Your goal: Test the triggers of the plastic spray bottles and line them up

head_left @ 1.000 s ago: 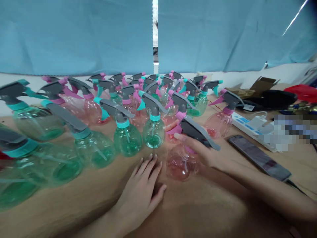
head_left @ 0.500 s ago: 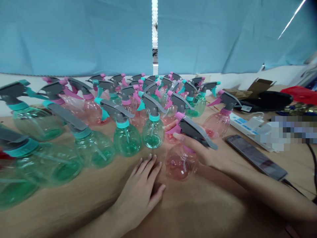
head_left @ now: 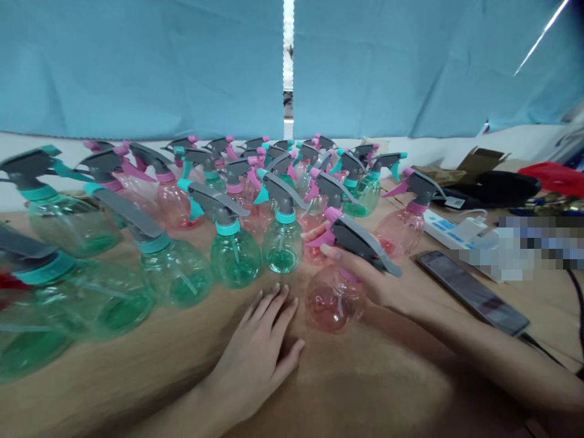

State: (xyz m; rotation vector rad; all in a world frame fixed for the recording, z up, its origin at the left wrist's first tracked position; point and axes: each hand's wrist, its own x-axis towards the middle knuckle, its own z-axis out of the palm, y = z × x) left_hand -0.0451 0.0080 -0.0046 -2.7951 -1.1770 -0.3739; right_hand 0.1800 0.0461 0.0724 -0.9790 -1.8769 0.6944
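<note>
A pink spray bottle (head_left: 333, 301) with a grey and pink trigger head stands tilted on the wooden table, right of centre. My right hand (head_left: 360, 264) is closed around its neck, thumb and fingers by the pink trigger; part of the grip is hidden behind the head. My left hand (head_left: 264, 340) lies flat on the table with fingers stretched out, just left of that bottle and apart from it. Beyond its fingertips stand a green spray bottle (head_left: 281, 246) with a turquoise collar and another green spray bottle (head_left: 236, 258).
Several more green and pink spray bottles crowd the left and back. At right lie a phone (head_left: 472, 292) with a cable, a white power strip (head_left: 444, 230) with plugs, an open cardboard box (head_left: 481, 163) and a red item (head_left: 554, 177). A blue curtain (head_left: 146, 67) hangs behind.
The view has shifted very slightly. Both hands and the held pink spray bottle look the same as before.
</note>
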